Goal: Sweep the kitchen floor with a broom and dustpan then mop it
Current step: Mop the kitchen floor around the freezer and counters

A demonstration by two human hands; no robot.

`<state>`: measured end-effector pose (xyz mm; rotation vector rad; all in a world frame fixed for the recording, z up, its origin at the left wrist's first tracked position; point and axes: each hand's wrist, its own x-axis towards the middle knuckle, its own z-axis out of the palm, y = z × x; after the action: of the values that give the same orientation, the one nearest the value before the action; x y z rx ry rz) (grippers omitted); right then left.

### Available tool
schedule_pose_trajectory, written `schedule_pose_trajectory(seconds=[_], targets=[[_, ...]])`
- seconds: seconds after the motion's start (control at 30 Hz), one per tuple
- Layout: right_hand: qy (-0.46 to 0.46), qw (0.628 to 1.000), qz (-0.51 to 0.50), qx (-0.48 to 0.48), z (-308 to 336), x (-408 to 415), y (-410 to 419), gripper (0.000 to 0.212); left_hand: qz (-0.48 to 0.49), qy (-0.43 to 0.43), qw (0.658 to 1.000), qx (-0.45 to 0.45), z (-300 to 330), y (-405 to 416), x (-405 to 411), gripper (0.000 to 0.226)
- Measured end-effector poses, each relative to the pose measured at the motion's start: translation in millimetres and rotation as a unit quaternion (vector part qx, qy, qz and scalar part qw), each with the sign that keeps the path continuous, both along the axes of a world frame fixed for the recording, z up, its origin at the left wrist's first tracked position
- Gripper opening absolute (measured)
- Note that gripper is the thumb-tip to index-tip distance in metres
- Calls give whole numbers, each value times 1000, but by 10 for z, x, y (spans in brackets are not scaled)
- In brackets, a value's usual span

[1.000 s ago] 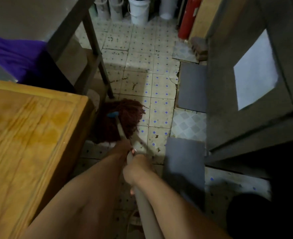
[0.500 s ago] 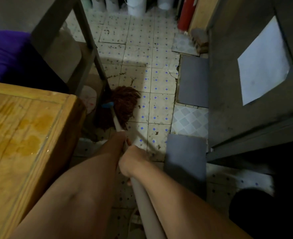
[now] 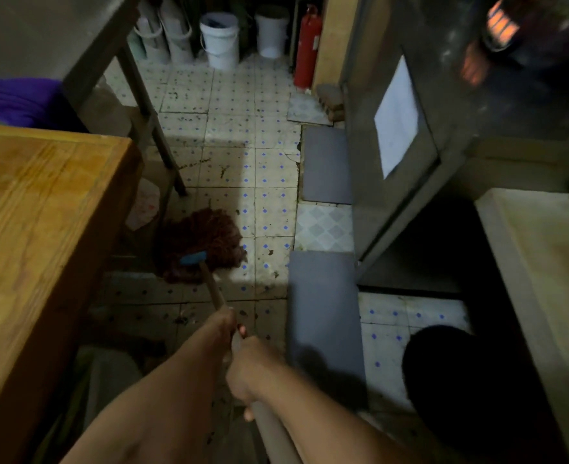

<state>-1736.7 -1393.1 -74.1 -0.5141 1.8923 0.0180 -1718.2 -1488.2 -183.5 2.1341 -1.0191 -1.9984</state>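
A mop with a dark red string head (image 3: 202,244) and a blue clamp (image 3: 193,258) lies on the tiled floor (image 3: 269,169) beside the wooden table's corner. Its pale handle (image 3: 213,289) runs back toward me. My left hand (image 3: 221,324) grips the handle further down, toward the head. Just behind it my right hand (image 3: 249,371) grips the handle too. Brown dirt marks spot the white tiles with blue dots. No broom or dustpan shows in this view.
A wooden table (image 3: 35,236) fills the left. A metal table leg (image 3: 156,135) stands beyond the mop. White buckets (image 3: 221,40) and a red fire extinguisher (image 3: 306,48) line the far wall. Grey mats (image 3: 324,316) lie along a steel cabinet (image 3: 393,155) on the right.
The mop head has slid back toward me and slightly right, away from the metal table leg. Both hands keep their grip on the handle.
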Motion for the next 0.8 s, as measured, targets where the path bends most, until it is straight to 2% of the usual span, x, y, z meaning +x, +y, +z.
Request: schedule_pose_trajectory(seconds=[0.13,0.3,0.4,0.47,0.57,0.63,0.7,0.8], targets=[[-30,999,15,-9,124,170,521,58,-34,25,999,-27,162,637,155,24],[-27,999,36,-19,312,347,1164,61,-25,6,999,40,351,1293,394,38],[-39,998,36,-16,433,446,1397,59,-8,-11,999,39,396,1550,506,35],[-45,998,32,-7,476,508,1446,55,6,-20,999,43,486,1619,583,30],[-49,996,68,1,524,640,1390,56,19,-25,999,18,530,1603,755,41],[-54,996,76,9,524,760,1306,58,-9,-43,999,-7,551,1539,906,45],[-79,994,68,20,500,896,1227,59,-21,-63,998,6,546,1464,1085,43],[-112,991,72,31,504,1078,1086,63,20,-77,996,41,528,1328,1356,38]])
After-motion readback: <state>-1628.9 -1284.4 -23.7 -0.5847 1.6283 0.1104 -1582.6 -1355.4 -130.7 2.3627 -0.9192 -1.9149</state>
